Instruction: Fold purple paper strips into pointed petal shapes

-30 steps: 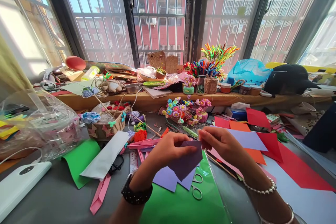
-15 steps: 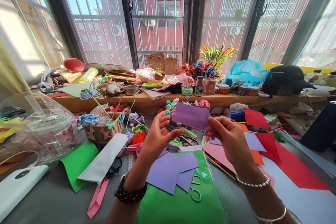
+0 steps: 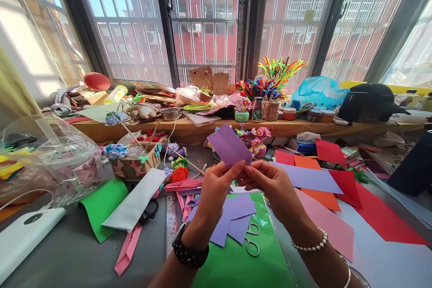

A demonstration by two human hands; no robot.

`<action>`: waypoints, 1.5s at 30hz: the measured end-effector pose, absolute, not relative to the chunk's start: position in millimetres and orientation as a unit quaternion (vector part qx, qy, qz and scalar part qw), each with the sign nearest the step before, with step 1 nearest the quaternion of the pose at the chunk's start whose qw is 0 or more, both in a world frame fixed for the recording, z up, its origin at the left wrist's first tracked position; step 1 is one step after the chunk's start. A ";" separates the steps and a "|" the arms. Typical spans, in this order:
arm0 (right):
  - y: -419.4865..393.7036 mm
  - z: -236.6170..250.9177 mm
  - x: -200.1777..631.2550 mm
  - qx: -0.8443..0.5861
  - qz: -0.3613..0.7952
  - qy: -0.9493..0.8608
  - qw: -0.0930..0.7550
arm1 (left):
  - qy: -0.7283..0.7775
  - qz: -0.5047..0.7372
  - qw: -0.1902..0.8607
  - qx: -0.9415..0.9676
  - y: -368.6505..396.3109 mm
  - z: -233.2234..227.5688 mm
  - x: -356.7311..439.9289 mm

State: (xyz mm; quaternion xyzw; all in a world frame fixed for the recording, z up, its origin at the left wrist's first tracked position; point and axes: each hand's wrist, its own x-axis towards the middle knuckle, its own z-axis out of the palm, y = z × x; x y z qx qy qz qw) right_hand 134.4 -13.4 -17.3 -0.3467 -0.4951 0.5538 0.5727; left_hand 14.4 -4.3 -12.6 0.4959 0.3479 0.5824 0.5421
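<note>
A piece of purple paper (image 3: 228,144) is held up in front of me, tilted, with a faint crease across it. My left hand (image 3: 219,184) pinches its lower edge between thumb and fingers. At the lower right corner, my right hand (image 3: 270,184) has its fingertips closed on the same paper, close against the left fingertips. Below the hands, several purple paper pieces (image 3: 219,229) lie overlapping on a green sheet (image 3: 243,265). Scissors (image 3: 252,239) rest there too, their handles showing and the blades hidden under the paper.
To the right lie red paper (image 3: 384,211), pink paper (image 3: 327,225) and a lilac strip (image 3: 310,177). On the left are a white folded paper (image 3: 135,200), green foam sheet (image 3: 103,209), pink folded strip (image 3: 128,249) and white power bank (image 3: 30,243). A cluttered ledge (image 3: 151,127) runs behind.
My left hand has closed from open onto the purple paper. Both hands have come together, and the paper has turned from nearly level to slanted, shifting left.
</note>
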 end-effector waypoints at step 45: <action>-23.8 -8.1 147.9 -0.464 0.050 -0.644 0.606 | 0.375 0.519 0.462 0.613 -13.9 -7.0 15.4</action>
